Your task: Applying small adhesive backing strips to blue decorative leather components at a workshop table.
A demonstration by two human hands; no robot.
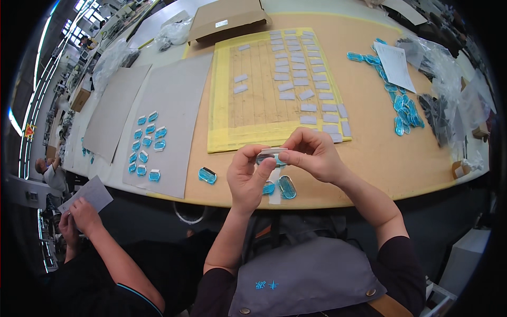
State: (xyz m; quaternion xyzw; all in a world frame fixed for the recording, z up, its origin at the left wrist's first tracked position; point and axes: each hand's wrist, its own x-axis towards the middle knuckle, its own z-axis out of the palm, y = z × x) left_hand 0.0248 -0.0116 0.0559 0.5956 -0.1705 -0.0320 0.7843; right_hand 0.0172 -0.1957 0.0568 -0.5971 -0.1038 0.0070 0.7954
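Both hands are raised just above the table's near edge, working on one small oval piece (269, 158) of clear blue plastic with a pale strip along its top. Thumb and fingers of my left hand (247, 179) pinch its left end. My right hand (316, 158) pinches the strip at the right side; the fingertips partly hide it. Below the hands lie two more blue oval pieces, one dark-rimmed (287, 187) and one partly covered by my left hand (268, 188). Left of my left hand rests another blue piece with a black strip (207, 175).
Beyond my hands lies a yellow-edged board (248, 116) with rows of small grey rectangular pads (301, 82). Several blue pieces sit on a grey sheet (174, 127) at left. At right are a blue pile (406, 111) and paper (395, 66). A co-worker's hands (84, 216) hold paper.
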